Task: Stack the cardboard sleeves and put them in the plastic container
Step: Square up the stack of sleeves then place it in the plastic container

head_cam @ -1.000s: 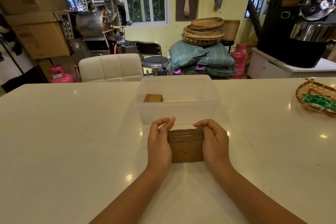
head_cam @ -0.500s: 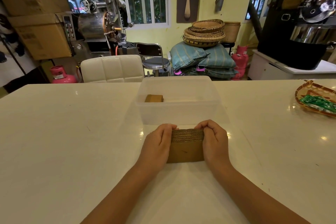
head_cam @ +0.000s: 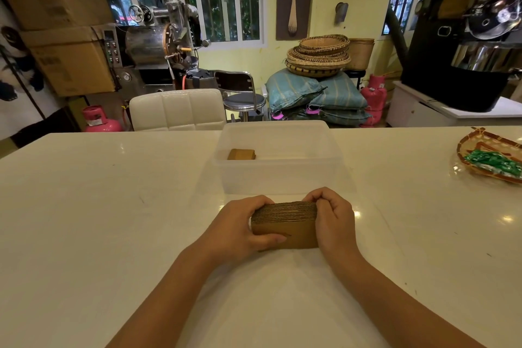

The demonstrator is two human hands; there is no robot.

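**Stack squared up, lift into container is next**

We have the stack of cardboard sleeves (head_cam: 284,224) standing on edge on the white table (head_cam: 84,220), right in front of the plastic container (head_cam: 278,175) and just short of its near wall. Corrugated edges face up and look flush.

Hands:
- left hand (head_cam: 237,230) wraps the left end of the stack, thumb laid across the front face, fingers curled over the top-left corner.
- right hand (head_cam: 333,217) clamps the right end, fingers curled over the top edge.
- Both press inward toward each other, so the stack is squeezed between them. We can't tell whether it rests on the table or is a hair off it.

Container: open, no lid in view, translucent. One earlier batch of sleeves (head_cam: 242,154) already sits at its far left, so there's plenty of bare floor to the right of it.

Our read: stacking looks finished for this batch; we're at the grip-and-transfer step.

Next move calls for:
- keeping inward pressure even on both ends, since loose sleeves in the middle could bow out or drop if the squeeze slackens.
- lifting high enough to clear the near wall, then forward and down.
- setting down beside the sleeves already inside, not on top of them.

Wicker tray (head_cam: 491,161) at far right is well clear of the path.
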